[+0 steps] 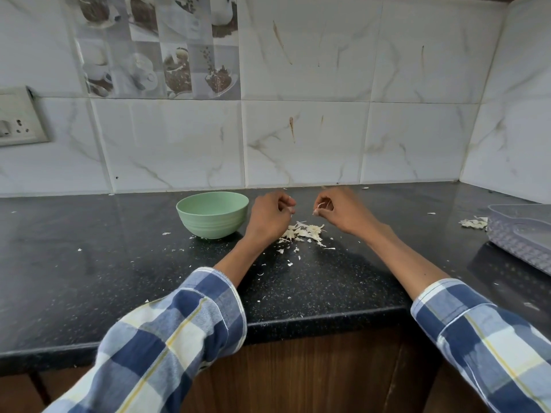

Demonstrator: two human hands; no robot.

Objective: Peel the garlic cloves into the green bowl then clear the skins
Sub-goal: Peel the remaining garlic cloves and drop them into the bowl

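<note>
- Left hand point(269, 214) curled beside the green bowl point(213, 214), close for dropping a peeled clove; what the fingers enclose, impossible to tell.
- Right hand point(338, 210) pinching a pale scrap of skin point(320, 205), apart from the left.
- Both raised over the skins point(302, 233) piled on the counter point(89, 263), probably to keep litter together.
- Cloves: none visible.

Pale green bowl point(213, 215) upright on black counter, heap of papery garlic skins point(302, 233) just right of it
</note>
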